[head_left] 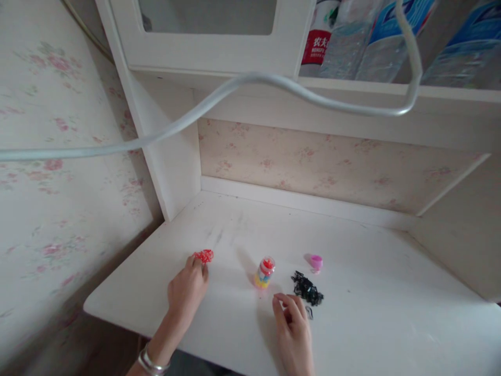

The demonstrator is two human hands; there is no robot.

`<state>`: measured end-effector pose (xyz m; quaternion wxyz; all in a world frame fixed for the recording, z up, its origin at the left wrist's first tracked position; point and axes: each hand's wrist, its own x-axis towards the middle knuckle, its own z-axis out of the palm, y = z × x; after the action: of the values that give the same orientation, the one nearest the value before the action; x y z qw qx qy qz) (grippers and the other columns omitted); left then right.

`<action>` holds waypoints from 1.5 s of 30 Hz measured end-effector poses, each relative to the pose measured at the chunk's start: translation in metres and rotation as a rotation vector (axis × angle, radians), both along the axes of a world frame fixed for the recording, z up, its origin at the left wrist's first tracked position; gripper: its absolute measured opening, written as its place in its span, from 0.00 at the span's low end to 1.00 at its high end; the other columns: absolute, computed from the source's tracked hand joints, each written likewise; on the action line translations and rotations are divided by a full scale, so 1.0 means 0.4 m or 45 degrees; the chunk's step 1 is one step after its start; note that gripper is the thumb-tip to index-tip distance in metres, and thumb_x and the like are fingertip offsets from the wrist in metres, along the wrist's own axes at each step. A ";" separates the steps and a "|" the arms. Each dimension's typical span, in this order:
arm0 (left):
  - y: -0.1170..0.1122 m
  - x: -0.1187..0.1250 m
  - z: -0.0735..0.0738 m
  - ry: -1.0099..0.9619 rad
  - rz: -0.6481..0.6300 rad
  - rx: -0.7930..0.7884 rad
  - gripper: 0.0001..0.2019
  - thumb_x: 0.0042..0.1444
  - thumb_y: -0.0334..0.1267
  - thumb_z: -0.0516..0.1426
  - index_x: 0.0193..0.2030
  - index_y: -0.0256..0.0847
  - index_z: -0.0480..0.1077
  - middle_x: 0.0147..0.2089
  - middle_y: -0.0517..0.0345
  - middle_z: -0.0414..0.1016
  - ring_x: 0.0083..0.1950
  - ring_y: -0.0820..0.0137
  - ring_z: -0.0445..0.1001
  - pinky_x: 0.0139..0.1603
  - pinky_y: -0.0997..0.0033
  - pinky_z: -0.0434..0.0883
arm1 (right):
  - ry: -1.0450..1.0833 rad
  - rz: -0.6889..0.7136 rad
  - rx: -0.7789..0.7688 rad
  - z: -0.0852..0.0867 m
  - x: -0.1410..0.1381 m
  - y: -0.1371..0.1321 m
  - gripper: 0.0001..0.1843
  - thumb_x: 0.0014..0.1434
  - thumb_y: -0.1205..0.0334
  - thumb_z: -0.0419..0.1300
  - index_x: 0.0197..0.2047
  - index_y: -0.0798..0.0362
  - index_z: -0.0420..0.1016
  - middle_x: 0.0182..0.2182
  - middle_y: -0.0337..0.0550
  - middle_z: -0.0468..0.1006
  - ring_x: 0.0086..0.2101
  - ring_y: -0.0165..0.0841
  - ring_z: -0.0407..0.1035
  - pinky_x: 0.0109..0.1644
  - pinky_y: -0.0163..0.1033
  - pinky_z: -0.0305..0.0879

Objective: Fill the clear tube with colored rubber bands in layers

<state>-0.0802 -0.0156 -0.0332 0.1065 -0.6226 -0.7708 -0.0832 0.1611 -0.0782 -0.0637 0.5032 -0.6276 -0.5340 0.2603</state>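
On the white desk, my left hand (188, 289) rests with its fingers curled, fingertips touching a small heap of red rubber bands (204, 255). A small clear jar (265, 272) holding coloured bands stands upright between my hands. Its pink lid (316, 262) lies further right. My right hand (293, 322) lies beside a heap of black rubber bands (307, 289), its fingers curled in a pinch near one loose black band (309, 312). Whether anything sits in that pinch is not visible.
A white cable (242, 83) sags across the view in front of the camera. The desk (371, 324) is set in an alcove with a white side panel (172, 167) on the left and floral wallpaper behind. Water bottles (376, 42) stand on the shelf above.
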 end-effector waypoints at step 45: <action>-0.024 0.160 0.175 -0.596 -0.583 0.302 0.16 0.66 0.42 0.45 0.38 0.42 0.72 0.35 0.56 0.74 0.33 0.72 0.72 0.34 0.75 0.64 | 0.080 0.010 0.029 0.016 0.011 0.000 0.15 0.61 0.50 0.55 0.34 0.51 0.76 0.33 0.42 0.71 0.27 0.30 0.63 0.28 0.34 0.60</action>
<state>-0.0162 -0.0254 0.0370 -0.0231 -0.7267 -0.5995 -0.3346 0.1654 -0.0784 -0.0571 0.5259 -0.6113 -0.5234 0.2755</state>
